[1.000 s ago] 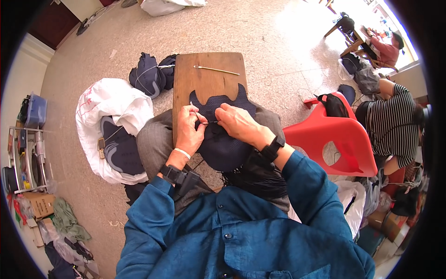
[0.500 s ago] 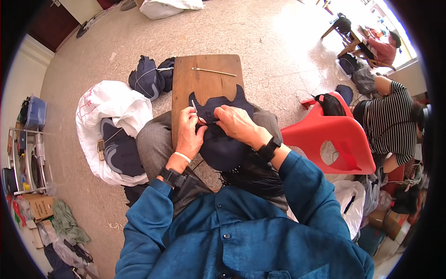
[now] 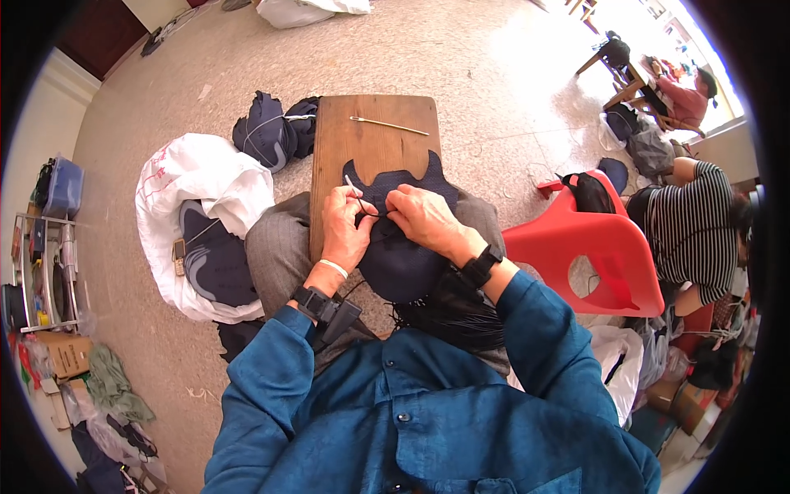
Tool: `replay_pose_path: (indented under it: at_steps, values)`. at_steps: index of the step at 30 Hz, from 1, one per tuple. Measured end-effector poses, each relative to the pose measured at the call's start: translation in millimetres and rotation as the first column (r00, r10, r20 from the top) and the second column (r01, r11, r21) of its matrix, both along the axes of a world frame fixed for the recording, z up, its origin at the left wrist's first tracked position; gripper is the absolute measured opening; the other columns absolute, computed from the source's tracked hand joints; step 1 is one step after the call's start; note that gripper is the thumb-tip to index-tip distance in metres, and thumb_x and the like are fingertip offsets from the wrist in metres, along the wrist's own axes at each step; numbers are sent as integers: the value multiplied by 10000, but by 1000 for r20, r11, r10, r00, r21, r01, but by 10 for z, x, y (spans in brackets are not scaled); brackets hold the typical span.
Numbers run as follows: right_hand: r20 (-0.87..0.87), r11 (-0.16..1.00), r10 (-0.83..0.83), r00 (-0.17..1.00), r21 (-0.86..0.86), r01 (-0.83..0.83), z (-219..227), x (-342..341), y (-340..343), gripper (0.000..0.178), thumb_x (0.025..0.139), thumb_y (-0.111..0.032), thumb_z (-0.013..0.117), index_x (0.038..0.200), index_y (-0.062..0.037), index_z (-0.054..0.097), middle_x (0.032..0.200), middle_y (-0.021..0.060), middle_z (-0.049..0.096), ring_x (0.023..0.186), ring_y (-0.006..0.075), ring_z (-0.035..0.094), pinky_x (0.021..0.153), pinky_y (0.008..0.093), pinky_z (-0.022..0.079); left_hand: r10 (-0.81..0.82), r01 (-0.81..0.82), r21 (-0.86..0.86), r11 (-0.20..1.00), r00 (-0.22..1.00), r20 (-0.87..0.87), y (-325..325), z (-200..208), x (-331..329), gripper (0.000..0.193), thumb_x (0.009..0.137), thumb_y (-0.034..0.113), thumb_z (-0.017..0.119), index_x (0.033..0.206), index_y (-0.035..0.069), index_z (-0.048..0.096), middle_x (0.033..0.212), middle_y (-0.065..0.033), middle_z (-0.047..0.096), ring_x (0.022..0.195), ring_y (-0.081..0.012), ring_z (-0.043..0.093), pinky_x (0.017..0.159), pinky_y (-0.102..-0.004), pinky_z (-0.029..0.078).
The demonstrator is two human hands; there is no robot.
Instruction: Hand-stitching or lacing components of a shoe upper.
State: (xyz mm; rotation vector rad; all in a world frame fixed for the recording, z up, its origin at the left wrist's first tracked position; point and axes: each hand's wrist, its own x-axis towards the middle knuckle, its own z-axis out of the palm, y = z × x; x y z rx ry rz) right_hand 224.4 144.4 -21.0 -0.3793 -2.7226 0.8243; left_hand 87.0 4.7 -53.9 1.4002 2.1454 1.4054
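A dark navy knit shoe upper lies over my lap and the near end of a wooden bench, its two pointed ends facing away from me. My left hand is closed on a thin, pale, needle-like tool that sticks up past the fingers. A black cord runs between the two hands, over the upper. My right hand is closed in a pinch at the cord; its fingertips partly hide what they grip. Farther up the bench lies a long metal needle with an eye.
At the left stands a white sack of navy uppers, a phone on it. A tied navy bundle lies beyond. A red plastic chair is close on the right, near a person in stripes. Black strands hang by my lap.
The whole view has shifted slightly. My left hand has turned a little, so the pale tool leans differently. Both hands stay at the cord over the upper.
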Motion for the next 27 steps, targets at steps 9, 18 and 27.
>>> replay_pose_path:
  at_steps: [9, 18, 27]
  values:
    - [130, 980, 72, 989, -194, -46, 26, -126, 242, 70, 818, -115, 648, 832, -50, 630, 791, 170, 670, 819, 405, 668, 723, 503, 523, -108, 109, 7, 994, 994, -20, -30, 77, -75, 223, 837, -71, 565, 1011, 4, 682, 1187, -127, 546, 1143, -288, 558, 1040, -370, 432]
    - [135, 965, -196, 971, 203, 166, 275, 588, 424, 93, 805, -110, 606, 799, -23, 574, 802, 183, 621, 761, 406, 634, 688, 494, 505, -144, 145, -20, 989, 988, 50, -56, 26, -112, 242, 828, -79, 520, 1015, -27, 664, 1221, -141, 545, 1180, -272, 549, 1055, -367, 430]
    - [-96, 964, -236, 967, -151, 220, 326, 522, 183, 96, 820, -36, 628, 833, -16, 534, 744, 178, 598, 696, 388, 604, 660, 436, 509, -72, 71, -37, 997, 997, -37, -42, 141, 14, 123, 877, 48, 665, 992, 22, 700, 1199, -128, 566, 1172, -278, 550, 1048, -367, 417]
